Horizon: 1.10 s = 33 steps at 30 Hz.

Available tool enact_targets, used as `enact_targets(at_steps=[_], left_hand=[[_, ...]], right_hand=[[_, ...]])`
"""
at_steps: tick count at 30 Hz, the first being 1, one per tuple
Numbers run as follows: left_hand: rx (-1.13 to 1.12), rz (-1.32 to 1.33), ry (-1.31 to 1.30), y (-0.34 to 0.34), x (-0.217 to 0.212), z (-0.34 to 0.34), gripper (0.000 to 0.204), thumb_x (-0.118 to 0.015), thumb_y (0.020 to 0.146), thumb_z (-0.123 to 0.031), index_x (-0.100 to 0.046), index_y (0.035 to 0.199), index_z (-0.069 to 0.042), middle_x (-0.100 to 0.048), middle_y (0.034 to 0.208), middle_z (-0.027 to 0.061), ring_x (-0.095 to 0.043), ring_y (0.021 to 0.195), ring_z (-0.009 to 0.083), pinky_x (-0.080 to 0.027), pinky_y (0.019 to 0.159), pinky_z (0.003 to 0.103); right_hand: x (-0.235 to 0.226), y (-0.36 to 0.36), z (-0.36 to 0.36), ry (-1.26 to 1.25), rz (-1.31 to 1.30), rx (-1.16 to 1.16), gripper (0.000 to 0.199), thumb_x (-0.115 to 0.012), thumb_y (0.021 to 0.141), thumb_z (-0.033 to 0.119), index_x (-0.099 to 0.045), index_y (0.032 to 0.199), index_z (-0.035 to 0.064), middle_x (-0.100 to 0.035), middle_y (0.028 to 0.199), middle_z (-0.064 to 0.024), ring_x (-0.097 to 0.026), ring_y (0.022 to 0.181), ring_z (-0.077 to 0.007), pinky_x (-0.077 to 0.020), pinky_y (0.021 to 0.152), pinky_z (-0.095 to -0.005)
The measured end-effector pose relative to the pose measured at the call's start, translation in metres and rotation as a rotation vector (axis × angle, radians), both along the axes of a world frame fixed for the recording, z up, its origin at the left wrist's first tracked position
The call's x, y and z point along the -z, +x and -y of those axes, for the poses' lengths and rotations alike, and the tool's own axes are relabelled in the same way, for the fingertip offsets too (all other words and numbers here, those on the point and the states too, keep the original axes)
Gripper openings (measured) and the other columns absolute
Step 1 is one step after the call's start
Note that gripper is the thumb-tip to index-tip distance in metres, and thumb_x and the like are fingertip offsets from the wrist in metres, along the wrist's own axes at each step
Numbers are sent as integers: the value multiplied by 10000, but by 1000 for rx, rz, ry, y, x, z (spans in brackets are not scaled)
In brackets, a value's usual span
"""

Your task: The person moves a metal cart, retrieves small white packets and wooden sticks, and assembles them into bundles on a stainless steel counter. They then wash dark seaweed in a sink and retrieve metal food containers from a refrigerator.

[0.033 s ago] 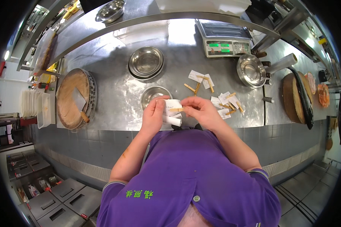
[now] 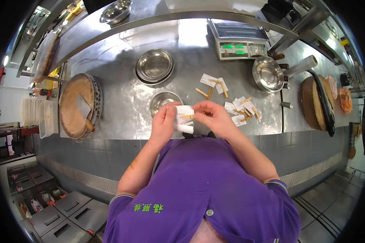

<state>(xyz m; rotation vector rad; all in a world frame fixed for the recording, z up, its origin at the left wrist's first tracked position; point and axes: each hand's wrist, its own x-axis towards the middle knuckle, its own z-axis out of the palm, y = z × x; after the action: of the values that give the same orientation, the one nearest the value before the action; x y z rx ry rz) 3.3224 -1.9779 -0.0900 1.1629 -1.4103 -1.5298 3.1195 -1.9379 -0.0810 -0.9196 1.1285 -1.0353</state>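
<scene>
White paper (image 2: 184, 109) is sitting by the table's near edge (image 2: 142, 135), left hand (image 2: 164, 118) grip pinching its left side, likely for steadiness, right hand (image 2: 212, 116) grip pinching a wooden clothespin (image 2: 186, 116) over it, loose slips (image 2: 237, 120) lying farther right, seemingly within reach.

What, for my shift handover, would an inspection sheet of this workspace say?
Surface: metal counter, shiny with pale patches.
Job's things: white paper; wooden clothespin against it.
Clutter: paper slips with clothespins, steel bowls, cleaver on round chopping board.
Hands: left hand grips the paper; right hand pinches the clothespin.
Cables: none clearly identifiable.
Surroundings: digital scale toward the back, grey units lower left.
</scene>
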Motion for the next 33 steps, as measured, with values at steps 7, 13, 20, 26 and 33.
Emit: enact_targets(at_steps=[7,13,20,26,33], left_hand=[[120,-127,194,-7,12,-5,282,-535,1018,-202,-625,1209,-15,-672,1092,48,-613,986,117,-495,886,292],[287,-157,546,2,45,15,302,-571,998,-212,-617,1215,-7,-686,1124,74,-642,1032,160,-524,888,326],[88,-489,801,14,42,25,437,-417,1035,-273,-476,1316,57,-618,1246,170,-641,1100,292,-537,916,414],[-36,-517,780,17,49,25,438,-385,1042,-293,-469,1324,31,-612,1246,162,-638,1098,290,-542,903,423],[-78,-458,738,23,49,18,412,-410,1039,-266,-448,1326,27,-608,1234,171,-640,1087,287,-546,896,416]], right_hand=[[18,-4,3,128,239,22,427,-696,887,79,-516,1273,49,-676,982,-83,-624,897,-134,-521,758,-287],[42,-19,31,104,100,220,367,-649,918,103,-529,1261,57,-670,1016,-79,-616,872,-133,-502,736,-272],[156,-48,10,-445,-1187,536,473,-736,838,243,-568,1224,27,-678,923,-144,-659,878,-290,-525,772,-404],[206,-37,-42,142,-1127,-122,414,-746,808,280,-627,1137,58,-686,956,-150,-670,891,-303,-526,796,-414],[173,-47,-38,228,-468,-67,247,-663,905,198,-614,1068,19,-699,936,-101,-678,851,-187,-533,771,-321]])
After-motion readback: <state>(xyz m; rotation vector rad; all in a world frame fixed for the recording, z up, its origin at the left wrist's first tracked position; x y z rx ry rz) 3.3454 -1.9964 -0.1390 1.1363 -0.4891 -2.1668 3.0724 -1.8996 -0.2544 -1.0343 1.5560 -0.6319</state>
